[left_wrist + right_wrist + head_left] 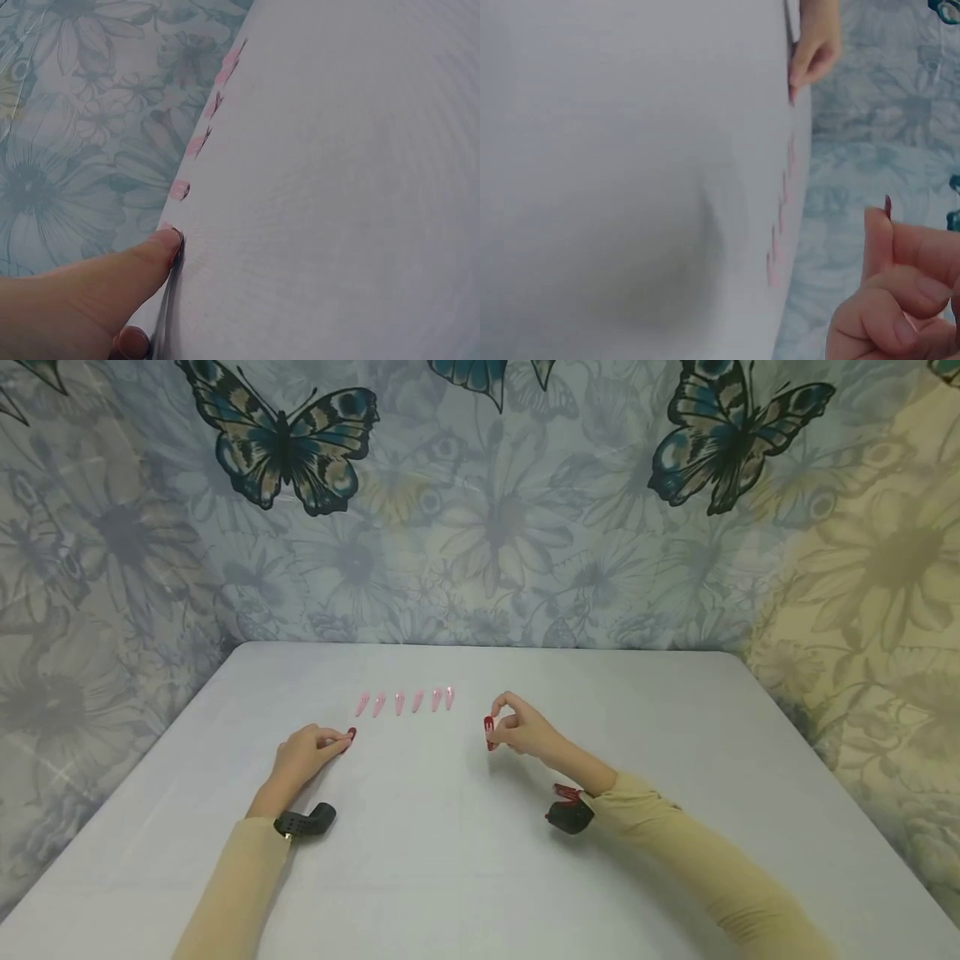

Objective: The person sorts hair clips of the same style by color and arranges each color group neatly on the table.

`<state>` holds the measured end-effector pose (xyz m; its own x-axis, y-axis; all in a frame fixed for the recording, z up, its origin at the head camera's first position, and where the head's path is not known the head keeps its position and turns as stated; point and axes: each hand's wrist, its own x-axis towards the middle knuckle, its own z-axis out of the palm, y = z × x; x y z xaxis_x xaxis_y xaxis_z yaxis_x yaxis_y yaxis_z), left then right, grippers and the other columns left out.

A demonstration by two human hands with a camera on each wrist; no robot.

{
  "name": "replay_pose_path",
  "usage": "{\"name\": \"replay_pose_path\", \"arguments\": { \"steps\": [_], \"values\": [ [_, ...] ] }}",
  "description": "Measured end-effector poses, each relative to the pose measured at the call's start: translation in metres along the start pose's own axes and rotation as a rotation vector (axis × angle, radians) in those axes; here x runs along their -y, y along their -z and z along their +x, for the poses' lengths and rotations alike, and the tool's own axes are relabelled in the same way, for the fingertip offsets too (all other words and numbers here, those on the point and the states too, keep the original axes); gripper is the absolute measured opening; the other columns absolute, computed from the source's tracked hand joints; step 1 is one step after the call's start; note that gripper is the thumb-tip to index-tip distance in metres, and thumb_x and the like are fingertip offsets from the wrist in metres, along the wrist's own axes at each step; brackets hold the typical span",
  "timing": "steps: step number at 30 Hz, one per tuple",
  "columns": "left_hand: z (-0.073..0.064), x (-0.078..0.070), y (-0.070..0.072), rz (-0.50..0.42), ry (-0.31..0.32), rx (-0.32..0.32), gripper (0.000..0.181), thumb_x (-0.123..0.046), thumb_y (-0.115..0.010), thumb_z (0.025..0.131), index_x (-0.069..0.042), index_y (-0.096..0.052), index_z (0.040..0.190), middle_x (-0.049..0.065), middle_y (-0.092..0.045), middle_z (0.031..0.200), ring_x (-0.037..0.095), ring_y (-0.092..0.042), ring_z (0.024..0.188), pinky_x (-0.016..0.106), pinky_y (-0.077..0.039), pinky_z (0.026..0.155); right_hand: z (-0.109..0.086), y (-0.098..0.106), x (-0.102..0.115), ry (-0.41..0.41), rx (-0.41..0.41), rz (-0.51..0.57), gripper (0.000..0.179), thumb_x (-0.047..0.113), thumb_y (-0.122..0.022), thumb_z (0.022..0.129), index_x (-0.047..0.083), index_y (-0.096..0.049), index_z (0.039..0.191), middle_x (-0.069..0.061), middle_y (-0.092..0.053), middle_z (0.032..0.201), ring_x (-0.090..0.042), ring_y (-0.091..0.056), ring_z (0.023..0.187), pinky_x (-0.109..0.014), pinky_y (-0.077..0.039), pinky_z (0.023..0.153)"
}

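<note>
Nearest the right-wrist camera, the right hand (525,732), thumb and fingertip together, pinches a red clip (489,732) upright above the table (450,868). Across from it, the left hand (298,758) has thumb and finger closed on a second red clip (352,732), near the left end of a row of six pink clips (399,702). Beyond the row rises a wall covering (502,568) printed with butterflies and flowers. Judged by this layout, the pink row is complete and a red one barely begun; the loose red clips (567,792) beside the right wrist remain to be placed. Their number is uncertain, the black wrist camera (570,817) lying against them. Fingers mask most of both held clips; whether the left one touches the table cannot be told. Both sleeves are cut off below.
</note>
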<state>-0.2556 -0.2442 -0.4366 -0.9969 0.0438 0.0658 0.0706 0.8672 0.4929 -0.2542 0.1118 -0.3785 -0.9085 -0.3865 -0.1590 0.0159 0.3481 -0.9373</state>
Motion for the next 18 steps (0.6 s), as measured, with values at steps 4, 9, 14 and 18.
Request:
{"name": "replay_pose_path", "arguments": {
  "steps": [4, 9, 14, 18],
  "values": [
    [0.000, 0.000, -0.001, -0.015, -0.005, -0.002, 0.029, -0.029, -0.066, 0.092, -0.004, -0.073, 0.106, 0.014, -0.062, 0.088, 0.026, -0.053, 0.081, 0.034, -0.033, 0.068, 0.017, -0.024, 0.006, -0.006, 0.007, 0.004, 0.031, 0.001, -0.061, 0.091, 0.003, -0.046, 0.118, 0.007, -0.059, 0.063, -0.010, -0.027, 0.050, -0.023, -0.025, 0.050],
    [0.001, 0.000, -0.001, -0.022, -0.008, 0.003, 0.030, -0.029, -0.066, 0.092, -0.005, -0.073, 0.107, 0.014, -0.062, 0.088, 0.025, -0.052, 0.081, 0.034, -0.032, 0.068, 0.033, -0.052, 0.009, -0.012, -0.011, -0.021, 0.025, 0.002, -0.064, 0.089, 0.002, -0.054, 0.113, 0.008, -0.058, 0.062, -0.009, -0.032, 0.053, -0.022, -0.028, 0.052],
    [0.000, 0.000, 0.000, -0.013, -0.009, -0.003, 0.031, -0.029, -0.066, 0.092, -0.004, -0.073, 0.108, 0.013, -0.060, 0.085, 0.024, -0.052, 0.078, 0.033, -0.032, 0.067, 0.050, -0.075, 0.010, 0.011, -0.019, -0.015, 0.019, 0.003, -0.066, 0.089, 0.005, -0.054, 0.104, 0.002, -0.065, 0.065, -0.008, -0.035, 0.052, -0.021, -0.029, 0.050],
    [0.002, -0.001, -0.001, -0.006, -0.007, 0.000, 0.032, -0.030, -0.066, 0.092, -0.004, -0.073, 0.109, 0.011, -0.058, 0.082, 0.023, -0.050, 0.076, 0.032, -0.030, 0.066, 0.062, -0.085, 0.009, 0.030, -0.016, 0.010, 0.017, 0.004, -0.066, 0.089, 0.005, -0.053, 0.101, -0.012, -0.074, 0.075, -0.008, -0.032, 0.049, -0.021, -0.027, 0.048]
  ]
}}
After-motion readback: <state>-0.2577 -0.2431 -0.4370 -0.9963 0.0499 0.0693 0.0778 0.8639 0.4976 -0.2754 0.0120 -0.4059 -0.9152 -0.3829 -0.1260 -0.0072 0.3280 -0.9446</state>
